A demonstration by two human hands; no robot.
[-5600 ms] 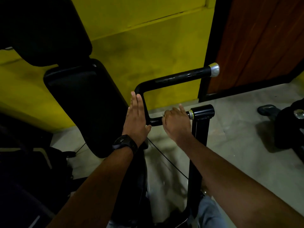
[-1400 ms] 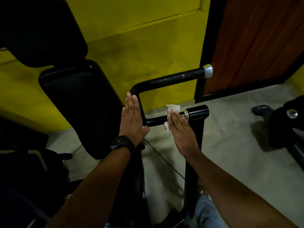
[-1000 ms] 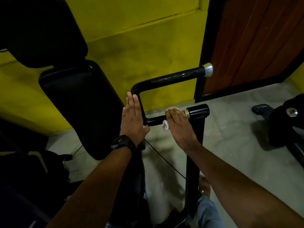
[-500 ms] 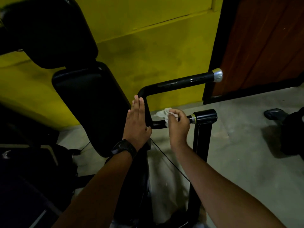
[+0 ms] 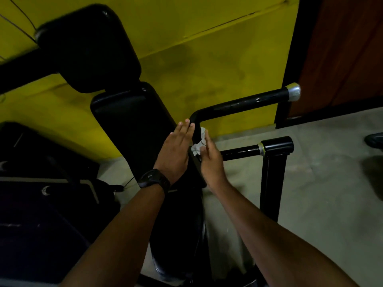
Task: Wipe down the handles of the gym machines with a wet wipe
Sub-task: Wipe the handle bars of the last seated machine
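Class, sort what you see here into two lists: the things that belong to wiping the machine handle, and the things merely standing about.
Belonging to the job:
wet wipe
black handle bar
right hand, pressing the wipe to the bar's upright part
left hand, flat against the same part

Merely about:
back pad
head pad
wristwatch
wooden door

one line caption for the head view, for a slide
Right hand presses a wipe against the upright bend of a black machine handle, left hand flat against its other side
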